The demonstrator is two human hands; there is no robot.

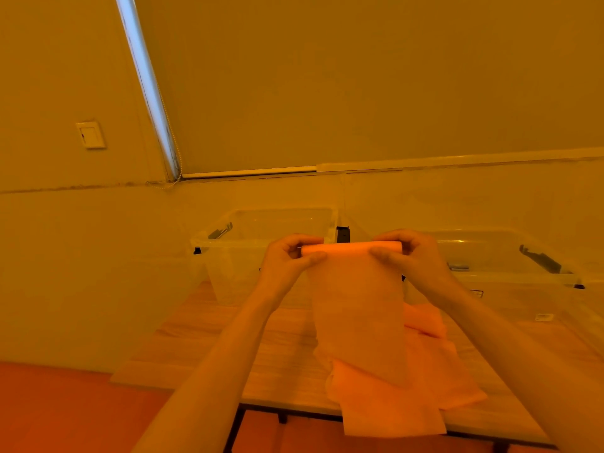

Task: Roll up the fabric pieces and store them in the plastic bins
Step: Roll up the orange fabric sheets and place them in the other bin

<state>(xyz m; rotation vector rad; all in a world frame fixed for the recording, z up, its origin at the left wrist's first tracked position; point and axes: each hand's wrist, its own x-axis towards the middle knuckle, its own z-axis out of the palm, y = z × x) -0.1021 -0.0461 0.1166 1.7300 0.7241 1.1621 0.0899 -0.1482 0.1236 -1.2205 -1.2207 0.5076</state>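
- Rolling step in hand: left hand [289,256] and right hand [407,253] pinch the ends of a thin orange fabric strip [356,308], tail hanging over the wooden worktop [202,348].
- Next, I judge: wind up the tail, then drop it into a clear plastic bin [228,273] at the far edge.

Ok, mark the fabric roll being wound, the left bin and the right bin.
fabric roll [351,248], head view: middle of the rolled top edge.
left bin [228,243], head view: front rim.
right bin [510,277], head view: front rim.

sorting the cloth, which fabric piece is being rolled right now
The fabric strip held up in the air by both hands; its top edge is curled into a roll. The other fabric pieces lie flat on the table.
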